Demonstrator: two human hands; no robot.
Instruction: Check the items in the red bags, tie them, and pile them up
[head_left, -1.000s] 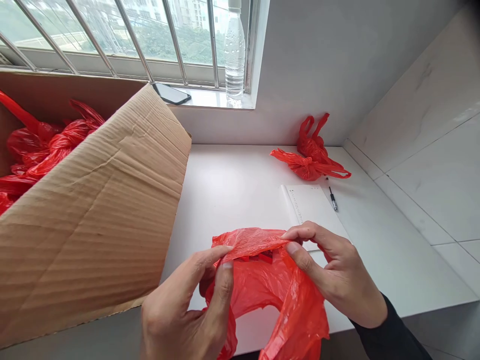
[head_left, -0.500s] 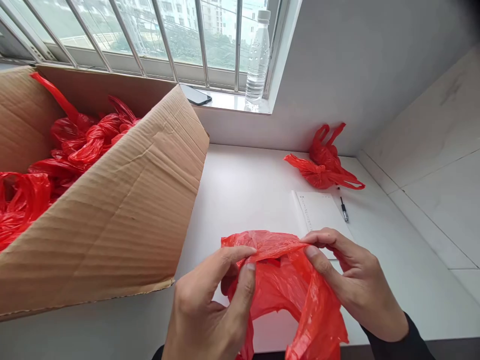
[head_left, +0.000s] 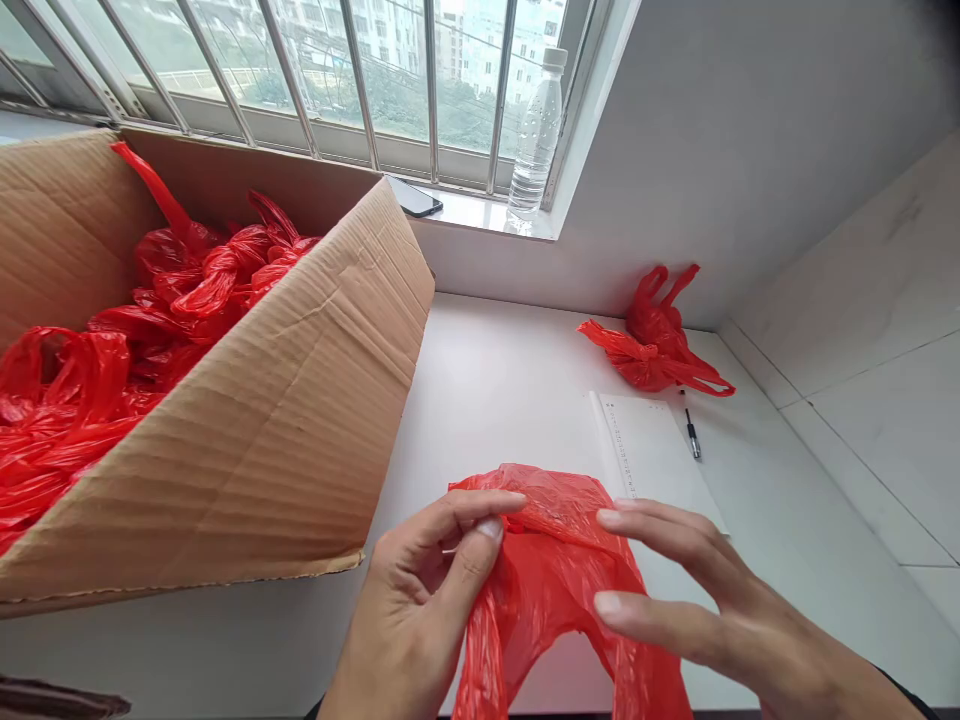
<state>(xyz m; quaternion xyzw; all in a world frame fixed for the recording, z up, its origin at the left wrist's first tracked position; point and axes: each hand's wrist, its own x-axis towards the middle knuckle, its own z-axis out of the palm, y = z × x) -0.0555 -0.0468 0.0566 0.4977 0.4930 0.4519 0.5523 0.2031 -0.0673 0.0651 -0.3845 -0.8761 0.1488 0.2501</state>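
Note:
A thin red plastic bag [head_left: 559,565] lies at the front of the white table, its two handles hanging toward me and its mouth facing me. At its left edge, my left hand [head_left: 420,590] pinches the film between thumb and bent fingers, with the index finger stretched over it. On the other side my right hand [head_left: 697,590] is open, thumb and fingers apart, hovering over the bag's right handle. Whether the right fingertips brush the film I cannot tell.
To the left stands a cardboard box [head_left: 300,400] full of knotted red bags [head_left: 217,275]. Another tied red bag [head_left: 660,340] sits by the wall, near a notebook [head_left: 652,440] and a pen [head_left: 692,435]. A phone [head_left: 416,198] and water bottle [head_left: 534,145] rest on the windowsill.
My right hand has let go of the bag's edge and spread its fingers. The bag has settled flatter, while my left hand stays at its left edge. The view has shifted slightly left.

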